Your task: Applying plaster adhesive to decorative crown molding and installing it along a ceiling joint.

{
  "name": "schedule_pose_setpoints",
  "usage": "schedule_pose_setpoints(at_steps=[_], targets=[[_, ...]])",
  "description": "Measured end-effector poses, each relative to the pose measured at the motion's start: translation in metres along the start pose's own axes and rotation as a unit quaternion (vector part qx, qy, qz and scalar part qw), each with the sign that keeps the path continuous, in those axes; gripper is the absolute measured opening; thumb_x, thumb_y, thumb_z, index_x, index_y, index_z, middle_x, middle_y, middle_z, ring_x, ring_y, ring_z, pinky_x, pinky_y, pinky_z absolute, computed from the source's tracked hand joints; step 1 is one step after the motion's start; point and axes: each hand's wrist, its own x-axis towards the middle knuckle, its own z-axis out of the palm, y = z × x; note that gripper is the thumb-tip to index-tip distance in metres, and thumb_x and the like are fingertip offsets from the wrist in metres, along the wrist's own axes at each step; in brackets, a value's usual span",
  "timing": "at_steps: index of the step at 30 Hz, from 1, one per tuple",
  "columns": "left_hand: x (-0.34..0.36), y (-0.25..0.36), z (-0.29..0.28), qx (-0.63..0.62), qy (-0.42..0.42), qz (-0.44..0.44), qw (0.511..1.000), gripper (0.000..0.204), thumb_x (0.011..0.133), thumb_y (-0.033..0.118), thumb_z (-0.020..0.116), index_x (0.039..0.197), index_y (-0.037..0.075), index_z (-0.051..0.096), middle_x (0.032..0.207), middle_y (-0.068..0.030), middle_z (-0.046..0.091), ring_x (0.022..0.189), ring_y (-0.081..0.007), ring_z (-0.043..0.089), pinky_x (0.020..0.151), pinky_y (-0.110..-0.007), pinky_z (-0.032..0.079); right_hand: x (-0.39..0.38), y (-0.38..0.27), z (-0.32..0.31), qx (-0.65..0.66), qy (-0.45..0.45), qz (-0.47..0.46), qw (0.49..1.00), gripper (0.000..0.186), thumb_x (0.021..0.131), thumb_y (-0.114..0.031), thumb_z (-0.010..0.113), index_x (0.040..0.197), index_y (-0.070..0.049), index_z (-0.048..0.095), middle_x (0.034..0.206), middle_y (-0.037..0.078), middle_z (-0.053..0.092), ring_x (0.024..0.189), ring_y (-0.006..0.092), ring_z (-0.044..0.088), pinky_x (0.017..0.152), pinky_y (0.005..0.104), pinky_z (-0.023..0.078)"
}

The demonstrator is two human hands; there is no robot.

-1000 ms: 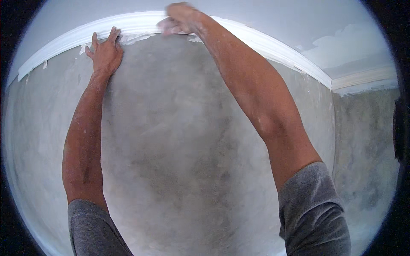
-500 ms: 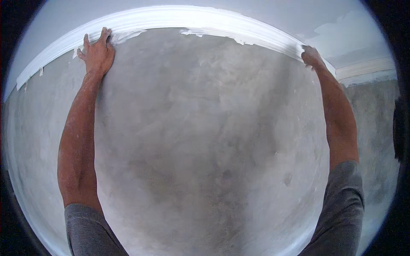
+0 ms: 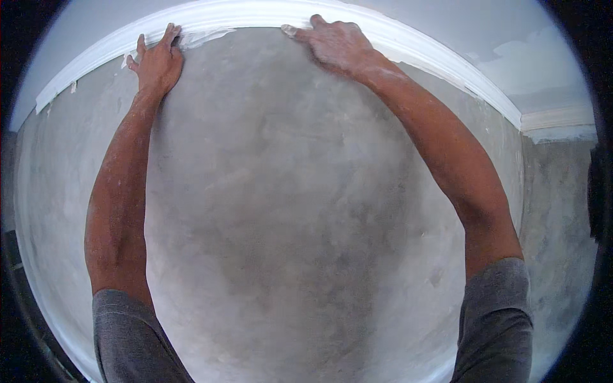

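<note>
A long white cornice moulding [image 3: 242, 14] runs along the join of wall and ceiling, bowed by the lens. My left hand [image 3: 158, 64] reaches up with fingers spread, its tips against the moulding's lower edge. Farther right, my right hand [image 3: 338, 46] lies on the moulding near its middle, back of the hand toward me, white powder on the skin. Its thumb points left along the lower edge, while the other fingertips touch the moulding's face. Wet white filler [image 3: 207, 39] is smeared along the lower edge between the hands. Neither hand is wrapped round anything.
The bare grey plaster wall [image 3: 287, 191] fills most of the view. At the right corner another length of moulding [image 3: 559, 121] continues along the adjoining wall. Above is the pale ceiling [image 3: 460, 32] with a whiter patch. Something dark [image 3: 595, 191] stands at the right rim.
My right hand has moved left along the moulding, from near the right corner to its middle. The left hand stays at its place on the moulding. The view has shifted slightly.
</note>
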Motion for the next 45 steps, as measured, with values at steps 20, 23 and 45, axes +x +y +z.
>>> schedule_pose_setpoints(at_steps=[20, 23, 45], targets=[[-0.004, -0.003, 0.000, -0.050, 0.021, 0.014, 0.998, 0.052, 0.088, 0.022, 0.045, 0.140, 0.027, 0.039, 0.127, -0.0139, 0.056, 0.138, -0.0419, 0.019, 0.104, -0.071, 0.009, -0.012, 0.030, 0.015, -0.106, -0.003, -0.033, 0.994, 0.042, 0.096, -0.022, 0.035, 0.136, -0.031, 0.044, 0.138, 0.019, 0.042, 0.102, 0.0282, 0.062, 0.077, 0.0375, 0.056], [-0.005, -0.004, 0.006, -0.047, 0.022, 0.008, 0.999, 0.052, 0.088, 0.023, 0.044, 0.140, 0.027, 0.038, 0.125, -0.0134, 0.057, 0.138, -0.0418, 0.019, 0.104, -0.071, 0.009, -0.038, 0.050, 0.013, -0.129, -0.049, -0.023, 0.990, 0.041, 0.095, -0.021, 0.035, 0.133, -0.029, 0.049, 0.136, 0.018, 0.045, 0.102, 0.0269, 0.062, 0.078, 0.0359, 0.055], [0.005, -0.013, 0.012, 0.046, 0.039, 0.009, 0.998, 0.053, 0.092, 0.029, 0.040, 0.143, 0.035, 0.031, 0.125, -0.0106, 0.058, 0.139, -0.0378, 0.020, 0.104, -0.071, 0.011, -0.100, 0.119, 0.042, -0.177, -0.061, 0.023, 0.982, 0.053, 0.095, -0.016, 0.040, 0.144, -0.031, 0.028, 0.130, 0.016, 0.044, 0.099, 0.0273, 0.061, 0.077, 0.0372, 0.055]])
